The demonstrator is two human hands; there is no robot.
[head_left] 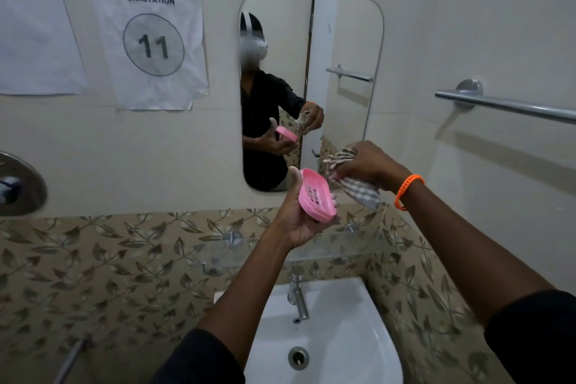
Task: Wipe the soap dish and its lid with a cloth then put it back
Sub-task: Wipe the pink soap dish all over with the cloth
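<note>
Step in hand, as judged: wiping phase. The soap dish (316,195) is off its resting place and held up in front of the mirror (343,56), above the basin (358,321).

Left hand (299,221): cradles the pink dish from below, fingers curled round its edges, slotted inner face tilted toward the camera. Grip closed on the dish.

Right hand (364,165): fingers clenched round a bunched grey checked cloth (358,188), held just beside the dish's upper right edge. Whether the cloth touches the plastic cannot be told from this view. An orange bracelet (406,192) sits on that wrist.

Next move, as judged: bring the cloth onto the slotted face and rub across it, with the left hand bracing the dish against the push. The slots will call for pressing the cloth into them.

Lid: cannot tell whether the pink piece is dish alone or dish with its lid; no separate lid is visible.

Count: soap dish 1 (plus its mirror reflection); cloth 1; hands 2; tap (297,296) over the basin 1; towel rail (514,106) on the right wall 1; paper notices on the wall 2.
</note>
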